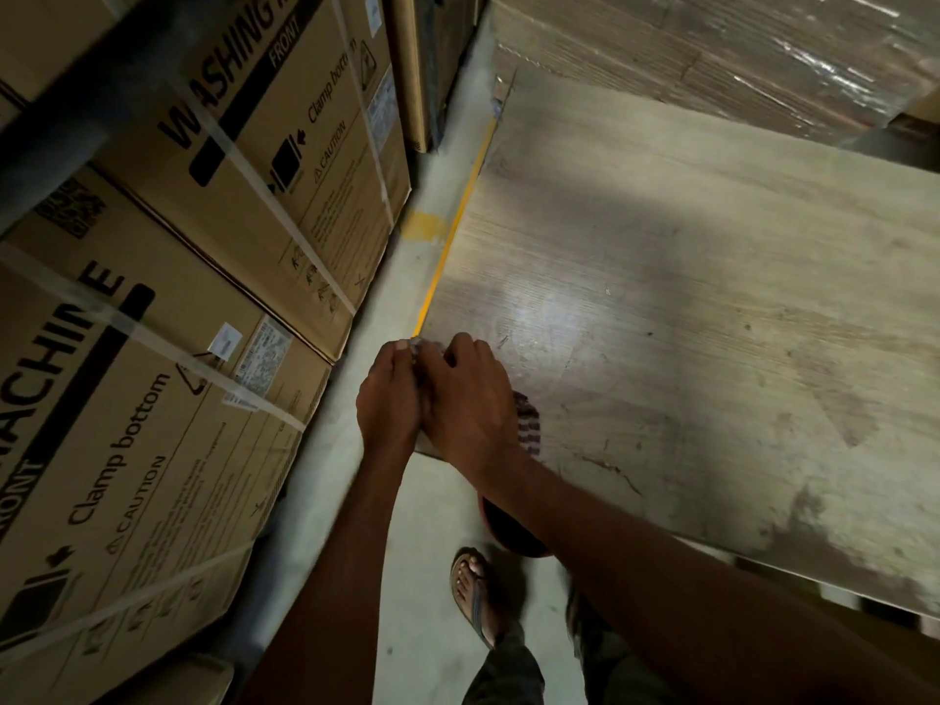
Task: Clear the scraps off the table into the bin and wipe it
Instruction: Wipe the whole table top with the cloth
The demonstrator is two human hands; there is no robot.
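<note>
The wooden table fills the right half of the view, worn and stained. Both hands meet at its near left corner. My left hand is cupped just off the table's edge, fingers curled around small pale scraps. My right hand presses against it on the tabletop, holding a dark striped cloth that sticks out under the palm. A few tiny specks lie on the table farther out. No bin is clearly in view.
Stacked washing machine cartons wall off the left, leaving a narrow concrete aisle with a yellow floor line. Plastic-wrapped cardboard sheets sit at the table's far end. My sandalled foot and a dark red round object are below the table corner.
</note>
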